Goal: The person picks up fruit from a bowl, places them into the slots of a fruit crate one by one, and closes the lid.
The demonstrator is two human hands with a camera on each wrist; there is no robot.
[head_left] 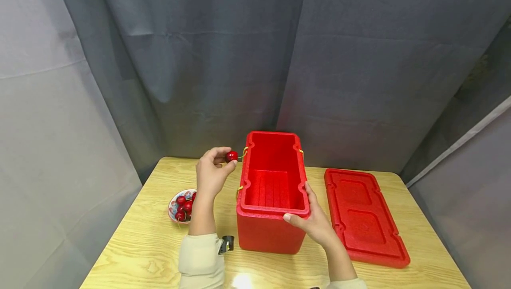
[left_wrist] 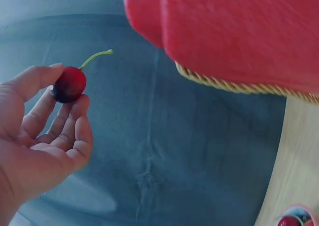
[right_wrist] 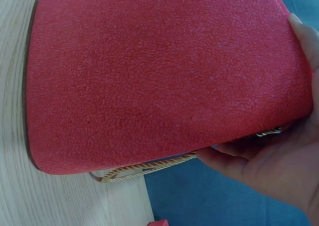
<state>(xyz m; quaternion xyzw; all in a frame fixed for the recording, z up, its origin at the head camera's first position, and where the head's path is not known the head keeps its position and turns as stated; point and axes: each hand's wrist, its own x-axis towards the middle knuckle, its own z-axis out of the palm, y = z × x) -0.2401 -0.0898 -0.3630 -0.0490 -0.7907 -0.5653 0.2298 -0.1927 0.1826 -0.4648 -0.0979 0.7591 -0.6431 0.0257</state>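
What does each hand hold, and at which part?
The left hand pinches a cherry by its round body, stem free. The right hand grips the box at its near right rim corner.

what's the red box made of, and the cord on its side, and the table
The red box looks like moulded foam, matt, going by its pebbly beaded surface and thick walls. The cord seems to be twisted rope with a golden sheen, its strands visible. The table shows pale wood grain with a smooth finish, possibly laminate.
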